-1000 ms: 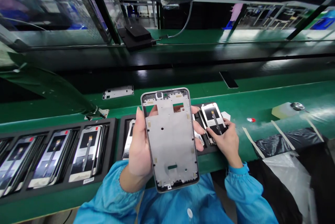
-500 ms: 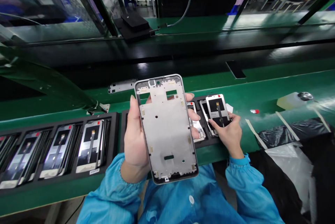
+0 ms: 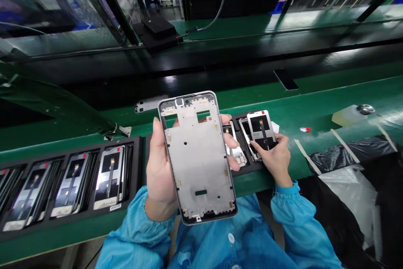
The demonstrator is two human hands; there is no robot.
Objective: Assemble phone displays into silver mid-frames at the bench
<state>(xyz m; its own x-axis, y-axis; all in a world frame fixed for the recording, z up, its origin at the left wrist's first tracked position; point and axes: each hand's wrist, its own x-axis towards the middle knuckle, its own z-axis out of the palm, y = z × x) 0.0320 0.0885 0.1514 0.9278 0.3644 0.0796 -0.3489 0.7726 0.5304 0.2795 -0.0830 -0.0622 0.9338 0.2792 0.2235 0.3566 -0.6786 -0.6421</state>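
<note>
My left hand (image 3: 160, 168) is closed around a grey phone middle frame (image 3: 198, 160), thumb on its left edge and fingertips past its right edge. The frame faces me, tilted, with cutouts near its top and a slot near its bottom. My right hand (image 3: 276, 155) grips a phone screen module (image 3: 258, 123) by its lower part. The module has a silver back, a black patch, a flex cable and a red tab. It is over a black foam tray (image 3: 244, 134) where more screen modules (image 3: 234, 145) sit, partly hidden behind the frame.
At the left, another foam tray (image 3: 136, 168) holds several rows of screen modules (image 3: 108, 176). Another frame (image 3: 151, 103) and a dark panel (image 3: 286, 79) lie farther back. A bottle of yellowish liquid (image 3: 344, 116) and a small red-and-white item (image 3: 305, 129) are on the right.
The phone frame in my left hand has shifted slightly left in view. My right hand stays on the screen module, almost unmoved. The camera view has shifted a little.
</note>
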